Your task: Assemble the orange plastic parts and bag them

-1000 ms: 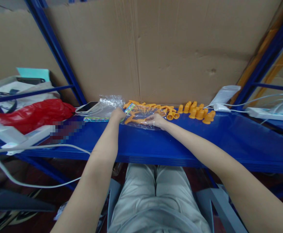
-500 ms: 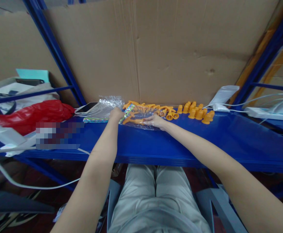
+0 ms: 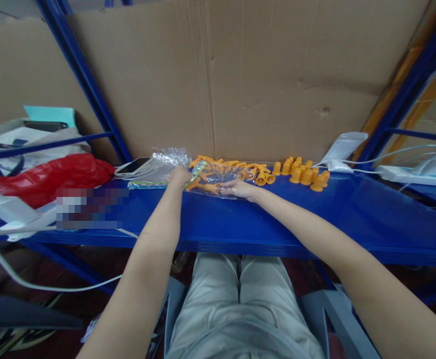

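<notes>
Both arms reach forward over a blue shelf [image 3: 240, 219] to its far middle, against a cardboard backing [image 3: 263, 75].

Left hand [image 3: 179, 176]: curled, grip pressed together on the near left edge of a clear plastic bag [image 3: 218, 185] at its striped, multicoloured header strip [image 3: 195, 173]. Fingertips are hidden behind the knuckles; exact contact cannot be told.

Right hand [image 3: 240, 188]: lying low on the shelf, fingers extended toward the left and pinching an orange plastic part [image 3: 209, 187] at the mouth of the bag. Whether the hand is inside or on top of the film cannot be told.

The bag lies flat on the shelf between the two hands, with several orange parts seen through it.

Surroundings:
- A loose heap of long orange pieces [image 3: 225, 164] just beyond the bag, touching the backing.
- A cluster of short orange cone-shaped pieces [image 3: 304, 174] standing to the right, apart from the hands.
- Crumpled clear bags [image 3: 167, 157] left of the left hand, beside a phone [image 3: 133, 164] with white cable.
- A red plastic bag [image 3: 49, 177] far left.
- A white pouch [image 3: 345, 145] and a white power strip [image 3: 408, 174] far right.
</notes>
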`<state>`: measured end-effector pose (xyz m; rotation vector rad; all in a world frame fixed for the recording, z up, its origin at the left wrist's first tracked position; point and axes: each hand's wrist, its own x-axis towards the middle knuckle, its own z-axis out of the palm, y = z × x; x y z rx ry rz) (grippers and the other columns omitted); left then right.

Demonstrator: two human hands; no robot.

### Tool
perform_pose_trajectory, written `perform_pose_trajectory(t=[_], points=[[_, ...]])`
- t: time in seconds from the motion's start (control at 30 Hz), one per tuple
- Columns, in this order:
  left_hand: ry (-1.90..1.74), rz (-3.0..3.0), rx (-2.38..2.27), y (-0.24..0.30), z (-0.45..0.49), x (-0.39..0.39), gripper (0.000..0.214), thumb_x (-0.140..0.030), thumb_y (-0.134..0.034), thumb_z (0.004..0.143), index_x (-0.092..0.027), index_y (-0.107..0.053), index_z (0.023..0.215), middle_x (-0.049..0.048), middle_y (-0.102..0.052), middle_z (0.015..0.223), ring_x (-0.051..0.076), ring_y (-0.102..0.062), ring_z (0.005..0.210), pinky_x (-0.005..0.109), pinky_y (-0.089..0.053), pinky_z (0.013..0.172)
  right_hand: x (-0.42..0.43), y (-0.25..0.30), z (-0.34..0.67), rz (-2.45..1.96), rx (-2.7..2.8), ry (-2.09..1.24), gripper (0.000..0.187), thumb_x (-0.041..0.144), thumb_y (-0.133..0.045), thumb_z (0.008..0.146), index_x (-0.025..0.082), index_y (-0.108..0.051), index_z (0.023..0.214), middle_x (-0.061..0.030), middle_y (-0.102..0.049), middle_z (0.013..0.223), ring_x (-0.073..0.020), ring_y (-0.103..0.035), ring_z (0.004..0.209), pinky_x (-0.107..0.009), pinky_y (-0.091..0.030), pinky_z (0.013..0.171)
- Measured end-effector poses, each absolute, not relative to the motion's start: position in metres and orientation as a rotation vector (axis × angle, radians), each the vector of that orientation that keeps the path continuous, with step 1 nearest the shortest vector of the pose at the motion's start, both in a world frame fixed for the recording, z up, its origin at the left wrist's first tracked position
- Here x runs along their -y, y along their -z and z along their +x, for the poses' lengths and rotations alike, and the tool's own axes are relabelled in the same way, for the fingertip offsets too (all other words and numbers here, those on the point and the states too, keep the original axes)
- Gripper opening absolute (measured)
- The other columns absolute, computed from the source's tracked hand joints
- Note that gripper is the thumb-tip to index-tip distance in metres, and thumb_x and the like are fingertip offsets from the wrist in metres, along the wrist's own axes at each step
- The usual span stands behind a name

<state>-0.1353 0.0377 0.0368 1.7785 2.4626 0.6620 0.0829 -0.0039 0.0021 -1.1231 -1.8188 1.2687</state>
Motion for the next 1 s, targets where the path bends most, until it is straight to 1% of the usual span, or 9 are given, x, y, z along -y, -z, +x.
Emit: perform_pose_trajectory(t=[0.07,0.13,0.2,0.3,0.4,0.57,0.73,0.87,1.0], points=[[-0.804,1.748,-2.488,-0.038,-0.132,-0.034,0.03,-0.026,-0.061,0.082,-0.019,-0.069,0.11,0.0163,-0.068,0.128,0.036,-0.061,0.122,0.057,-0.04,0.107,0.005,-0.003,0.083,-1.14,1.82,-1.251,0.029,0.013,-0.081,0.074,0.022,-0.081,0.102,-0.0029,-0.076,0.114,-0.0159,-0.067,0.111,-0.034,-0.041,0.111],[-0.963,1.783,-2.468,-0.039,-0.128,-0.032,0.028,-0.025,-0.058,0.084,-0.022,-0.068,0.11,0.0122,-0.07,0.124,0.033,-0.061,0.121,0.053,-0.042,0.106,0.006,-0.004,0.084,-1.155,1.825,-1.234,0.029,0.013,-0.08,0.075,0.022,-0.081,0.102,-0.0029,-0.077,0.112,-0.0152,-0.067,0.109,-0.034,-0.041,0.111],[-1.046,1.881,-2.403,-0.038,-0.121,-0.031,0.028,-0.024,-0.055,0.086,-0.021,-0.067,0.111,0.0106,-0.07,0.123,0.031,-0.061,0.12,0.047,-0.045,0.102,0.006,-0.005,0.084,-1.158,1.83,-1.237,0.027,0.013,-0.078,0.077,0.023,-0.08,0.103,-0.0026,-0.078,0.108,-0.0142,-0.068,0.104,-0.034,-0.042,0.109],[-1.018,2.087,-2.283,-0.034,-0.107,-0.031,0.031,-0.026,-0.052,0.089,-0.018,-0.067,0.114,0.0111,-0.069,0.123,0.027,-0.06,0.12,0.039,-0.046,0.102,0.005,-0.004,0.085,-1.152,1.831,-1.247,0.023,0.013,-0.077,0.079,0.022,-0.081,0.1,-0.0028,-0.078,0.103,-0.0132,-0.069,0.097,-0.035,-0.044,0.108],[-0.939,2.32,-2.115,-0.027,-0.089,-0.034,0.032,-0.027,-0.05,0.091,-0.017,-0.067,0.116,0.0104,-0.068,0.124,0.025,-0.058,0.123,0.034,-0.042,0.107,0.005,-0.003,0.084,-1.15,1.83,-1.234,0.022,0.009,-0.073,0.081,0.021,-0.081,0.097,-0.0032,-0.079,0.1,-0.0128,-0.068,0.092,-0.035,-0.046,0.106],[-0.941,2.543,-1.874,-0.011,-0.07,-0.043,0.034,-0.026,-0.05,0.091,-0.013,-0.064,0.119,0.014,-0.064,0.13,0.025,-0.053,0.129,0.036,-0.039,0.112,0.008,-0.003,0.083,-1.11,1.806,-1.27,0.025,0.003,-0.066,0.082,0.018,-0.082,0.093,-0.003,-0.079,0.097,-0.0115,-0.068,0.088,-0.032,-0.047,0.103],[-1.1,2.547,-1.772,-0.001,-0.067,-0.051,0.031,-0.028,-0.052,0.091,-0.016,-0.063,0.118,0.0132,-0.064,0.127,0.027,-0.053,0.129,0.044,-0.039,0.113,0.005,-0.001,0.084,-1.083,1.854,-1.235,0.025,0.004,-0.066,0.079,0.018,-0.081,0.093,-0.0033,-0.079,0.1,-0.0146,-0.068,0.096,-0.036,-0.044,0.107],[-1.143,2.494,-1.78,-0.002,-0.065,-0.052,0.031,-0.027,-0.05,0.093,-0.012,-0.062,0.118,0.0169,-0.063,0.128,0.027,-0.053,0.128,0.041,-0.038,0.114,0.001,0.0,0.086,-1.059,1.873,-1.265,0.023,0.008,-0.068,0.079,0.018,-0.081,0.095,-0.0042,-0.078,0.104,-0.016,-0.068,0.1,-0.037,-0.044,0.107],[-1.17,2.504,-1.761,-0.004,-0.064,-0.05,0.032,-0.025,-0.048,0.093,-0.013,-0.061,0.12,0.0156,-0.064,0.128,0.027,-0.054,0.128,0.042,-0.037,0.115,0.0,0.001,0.087,-1.045,1.883,-1.265,0.023,0.008,-0.07,0.077,0.019,-0.082,0.093,-0.004,-0.078,0.104,-0.016,-0.068,0.1,-0.036,-0.045,0.106]])
